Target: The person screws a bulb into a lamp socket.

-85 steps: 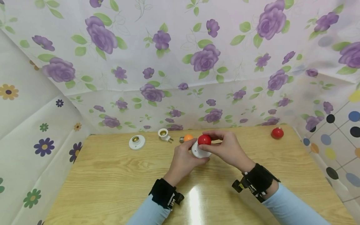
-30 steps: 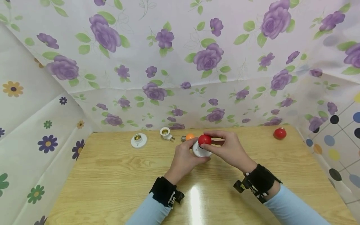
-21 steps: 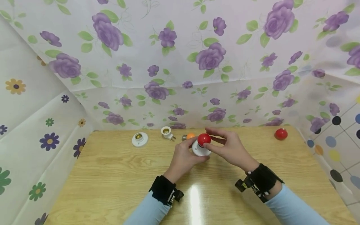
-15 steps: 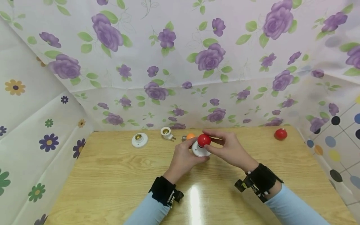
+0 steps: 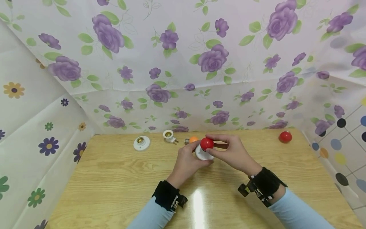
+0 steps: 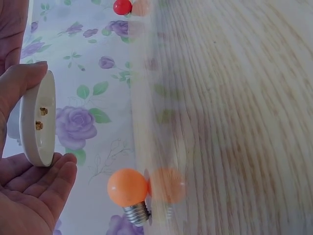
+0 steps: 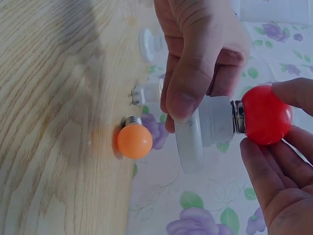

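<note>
My left hand (image 5: 187, 162) grips a round white lamp holder (image 7: 190, 142) by its flat base, above the table. A red light bulb (image 7: 266, 116) sits in the mouth of the holder, with part of its metal screw thread showing between glass and socket. My right hand (image 5: 233, 152) pinches the red glass between thumb and fingers. In the left wrist view the underside of the holder, with two brass screws (image 6: 41, 117), faces the camera. An orange bulb (image 6: 127, 187) lies on the table just beyond my left hand.
Along the table's back edge are a second white round holder (image 5: 141, 143) and a white plug-in socket (image 5: 170, 136) with prongs. Another red bulb (image 5: 285, 136) lies at the far right. Flowered cloth (image 5: 128, 105) rises behind the wooden table (image 5: 120, 178).
My right fingers opened away from the red bulb around 0.7 s ago and have closed on it again. My left hand and the holder keep nearly the same place; the camera view has shifted slightly.
</note>
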`<state>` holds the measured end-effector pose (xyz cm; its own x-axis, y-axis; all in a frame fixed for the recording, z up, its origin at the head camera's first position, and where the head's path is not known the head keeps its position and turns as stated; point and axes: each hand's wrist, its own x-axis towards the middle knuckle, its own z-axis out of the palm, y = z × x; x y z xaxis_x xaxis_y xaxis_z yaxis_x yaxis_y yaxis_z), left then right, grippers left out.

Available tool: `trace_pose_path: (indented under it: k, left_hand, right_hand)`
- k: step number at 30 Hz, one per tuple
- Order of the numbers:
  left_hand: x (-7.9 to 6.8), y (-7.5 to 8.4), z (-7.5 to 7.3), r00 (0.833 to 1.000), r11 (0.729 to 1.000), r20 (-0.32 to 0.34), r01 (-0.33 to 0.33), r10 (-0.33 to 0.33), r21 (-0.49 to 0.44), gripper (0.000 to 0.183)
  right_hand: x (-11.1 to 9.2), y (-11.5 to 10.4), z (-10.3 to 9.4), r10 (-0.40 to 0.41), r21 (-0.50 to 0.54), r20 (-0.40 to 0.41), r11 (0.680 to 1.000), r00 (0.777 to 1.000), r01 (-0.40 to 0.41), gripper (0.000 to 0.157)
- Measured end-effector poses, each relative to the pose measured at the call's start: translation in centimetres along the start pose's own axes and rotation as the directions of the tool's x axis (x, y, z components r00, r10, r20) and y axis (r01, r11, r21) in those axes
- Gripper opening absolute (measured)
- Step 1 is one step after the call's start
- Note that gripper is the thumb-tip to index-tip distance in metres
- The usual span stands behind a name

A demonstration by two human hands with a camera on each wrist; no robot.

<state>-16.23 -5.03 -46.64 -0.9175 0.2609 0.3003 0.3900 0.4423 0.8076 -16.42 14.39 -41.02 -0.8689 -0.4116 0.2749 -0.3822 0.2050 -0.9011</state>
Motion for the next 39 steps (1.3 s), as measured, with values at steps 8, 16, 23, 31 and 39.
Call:
trace_pose_path:
  k: [8, 16, 23, 31, 39]
  left_hand:
    - [-0.1, 0.1, 0.2, 1.0, 1.0, -0.005, 0.015, -0.015, 0.01, 0.065]
    - [-0.1, 0.3, 0.3, 1.0, 1.0, -0.019, -0.003, 0.003, 0.003, 0.063]
    - [-0.1, 0.2, 0.4, 1.0, 1.0, -0.022, -0.011, 0.011, 0.004, 0.065]
    - [-0.1, 0.2, 0.6, 0.999, 1.0, -0.021, -0.029, 0.029, -0.008, 0.064]
    - [0.0, 0.3, 0.5, 0.999, 0.999, -0.012, -0.031, 0.031, -0.011, 0.065]
  right_hand:
    - [-0.2, -0.1, 0.1, 0.019, 0.03, -0.024, 0.999, 1.0, -0.018, 0.042]
    - [-0.3, -0.3, 0.2, 0.021, 0.035, -0.069, 0.999, 0.997, -0.019, 0.041]
    - [-0.3, -0.1, 0.2, 0.014, 0.02, -0.099, 1.0, 0.995, -0.012, 0.039]
    - [-0.4, -1.4, 0.5, 0.046, -0.01, -0.132, 0.999, 0.99, -0.048, 0.044]
    - [-0.4, -2.6, 0.1, 0.009, -0.043, -0.082, 0.999, 0.997, -0.013, 0.04]
